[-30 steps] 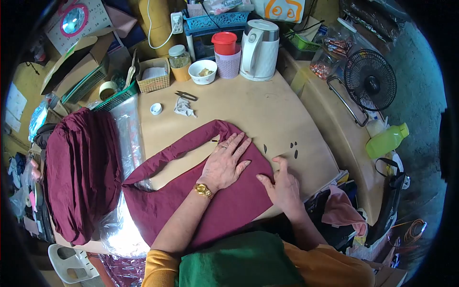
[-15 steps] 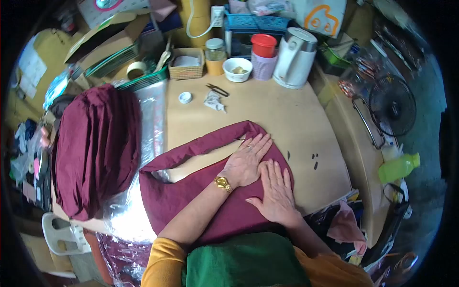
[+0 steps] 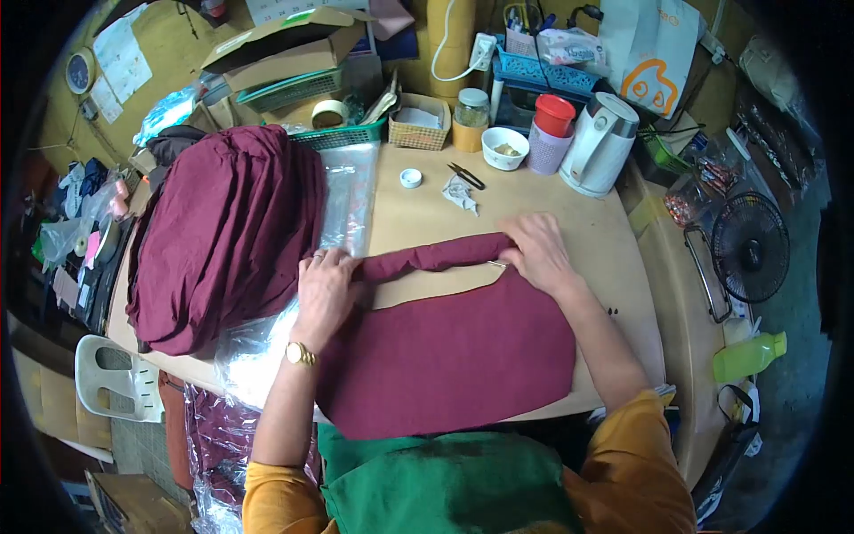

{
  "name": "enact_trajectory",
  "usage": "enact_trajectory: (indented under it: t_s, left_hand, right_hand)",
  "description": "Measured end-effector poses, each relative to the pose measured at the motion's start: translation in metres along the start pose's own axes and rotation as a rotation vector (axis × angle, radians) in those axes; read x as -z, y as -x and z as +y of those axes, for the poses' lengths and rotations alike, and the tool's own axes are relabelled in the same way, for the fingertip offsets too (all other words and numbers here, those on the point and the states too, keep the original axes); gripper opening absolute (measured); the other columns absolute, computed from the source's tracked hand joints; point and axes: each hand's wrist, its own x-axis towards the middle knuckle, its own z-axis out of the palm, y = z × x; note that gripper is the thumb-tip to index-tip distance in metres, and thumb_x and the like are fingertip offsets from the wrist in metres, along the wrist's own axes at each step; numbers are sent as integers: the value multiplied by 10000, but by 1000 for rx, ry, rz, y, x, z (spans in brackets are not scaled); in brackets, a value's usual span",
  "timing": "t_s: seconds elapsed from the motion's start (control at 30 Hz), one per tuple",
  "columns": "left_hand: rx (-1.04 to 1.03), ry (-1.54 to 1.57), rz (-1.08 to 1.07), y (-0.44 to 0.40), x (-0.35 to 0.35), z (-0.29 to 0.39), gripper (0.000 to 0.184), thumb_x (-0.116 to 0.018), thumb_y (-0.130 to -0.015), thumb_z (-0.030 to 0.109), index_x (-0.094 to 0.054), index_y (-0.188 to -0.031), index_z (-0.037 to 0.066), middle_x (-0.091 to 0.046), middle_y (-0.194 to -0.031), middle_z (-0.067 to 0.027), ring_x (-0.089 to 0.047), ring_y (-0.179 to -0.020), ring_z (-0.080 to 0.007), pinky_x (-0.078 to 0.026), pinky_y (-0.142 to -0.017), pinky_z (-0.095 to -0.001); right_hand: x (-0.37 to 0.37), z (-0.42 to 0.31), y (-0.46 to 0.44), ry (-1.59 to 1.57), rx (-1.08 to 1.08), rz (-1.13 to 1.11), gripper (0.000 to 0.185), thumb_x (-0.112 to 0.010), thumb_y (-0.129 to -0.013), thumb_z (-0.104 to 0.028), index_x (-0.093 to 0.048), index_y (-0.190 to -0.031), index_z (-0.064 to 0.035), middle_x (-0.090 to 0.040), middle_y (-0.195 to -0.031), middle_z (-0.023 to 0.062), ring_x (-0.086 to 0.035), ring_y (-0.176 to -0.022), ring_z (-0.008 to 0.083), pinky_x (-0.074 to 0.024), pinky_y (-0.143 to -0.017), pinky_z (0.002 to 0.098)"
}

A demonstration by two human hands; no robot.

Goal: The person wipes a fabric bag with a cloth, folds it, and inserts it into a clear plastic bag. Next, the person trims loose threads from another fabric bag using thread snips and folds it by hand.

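A maroon cloth bag (image 3: 454, 356) lies flat on the table in front of me, its wide body toward me. Its padded strap (image 3: 436, 256) runs across the far side, with a gap of tabletop between strap and body. At the strap's left end, my left hand (image 3: 326, 289) is closed on the cloth, a gold watch on its wrist. My right hand (image 3: 538, 254) grips the strap's right end, fingers curled over it. Just beside the right fingers, a small pale metallic bit (image 3: 498, 262) shows at the corner of the opening.
A tall pile of maroon cloth (image 3: 227, 240) sits at the left on clear plastic sheeting (image 3: 347, 200). Thread snips (image 3: 467, 176), crumpled paper (image 3: 460, 193) and a white lid (image 3: 410, 178) lie beyond the strap. A bowl (image 3: 504, 149), jar (image 3: 471, 109) and electric kettle (image 3: 598, 147) line the back.
Both hands have left the bag's right side and moved apart to the strap's two ends. The bag now lies straighter, with its strap level across. The camera view has shifted left.
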Motion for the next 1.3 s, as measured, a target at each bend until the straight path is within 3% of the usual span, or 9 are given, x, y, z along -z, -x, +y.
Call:
enact_trajectory:
  t_s: [0.1,0.2,0.27,0.5,0.8,0.93,1.03,1.13,1.3]
  left_hand:
    - [169,209,-217,-5,3,-30,514,-721,-769,140,-547,-1250,94,-581,-1228,-117,-519,-1221,-325,-405,-982,-436]
    - [13,179,526,-2,0,-20,372,-706,-790,146,-579,-1129,62,-568,-1253,-135,-480,-1282,-345,-376,-1029,-481]
    - [-24,254,584,20,28,15,324,-684,-825,151,-585,-1115,45,-569,-1239,-130,-480,-1287,-333,-342,-1068,-522]
    - [181,447,306,141,3,-13,399,-618,-738,62,-616,-1136,89,-552,-1261,-138,-507,-1213,-340,-331,-1065,-508]
    - [370,163,432,209,-26,-113,171,-738,-777,159,-652,-910,93,-648,-992,-38,-592,-1025,-261,-371,-968,-458]
    - [383,101,732,188,16,-87,142,-731,-791,71,-612,-869,61,-626,-912,-101,-585,-884,-282,-419,-859,-408]
    - [282,426,817,196,24,-71,103,-694,-794,13,-614,-858,30,-633,-914,-125,-605,-873,-323,-462,-802,-408]
    - [319,652,243,199,25,-53,153,-616,-832,-5,-631,-982,-26,-662,-972,-214,-625,-988,-407,-490,-877,-431]
    - [293,246,481,162,-42,-92,361,-575,-878,158,-565,-1185,-31,-611,-1157,-235,-559,-1116,-412,-396,-1004,-517]
  right_hand:
    - [-24,23,-19,-54,-149,-625,426,-721,-803,-139,-578,-1198,-71,-563,-1252,194,-537,-1141,354,-364,-1008,479]
    - [-29,10,-26,8,-264,-739,502,-696,-825,-146,-525,-1296,-105,-523,-1317,194,-498,-1201,356,-337,-1029,501]
    - [-12,-22,-16,-81,-205,-198,591,-672,-862,-273,-462,-1390,-110,-463,-1389,224,-419,-1325,366,-284,-1098,541]
    - [4,-112,63,-80,54,-781,819,-658,-838,-549,-353,-1512,-196,-158,-1613,173,-112,-1485,422,-60,-1138,694]
    - [5,-221,-47,-512,282,-779,473,-747,-810,-367,-610,-1153,-71,-618,-1128,139,-570,-1121,297,-394,-974,514]
    - [-80,-330,-46,-479,462,-107,303,-740,-800,-320,-640,-957,-81,-610,-868,100,-616,-895,294,-449,-773,434]
    - [-140,-339,-64,-564,437,-292,163,-699,-815,-218,-622,-856,-81,-599,-810,87,-622,-815,307,-442,-717,439]
    - [-112,-339,-89,-622,358,-275,17,-621,-805,-90,-612,-804,-76,-606,-814,106,-633,-826,334,-441,-722,463]
    - [-90,-337,-90,-604,357,-190,44,-642,-806,-106,-619,-820,-71,-593,-830,100,-614,-821,307,-446,-713,440]
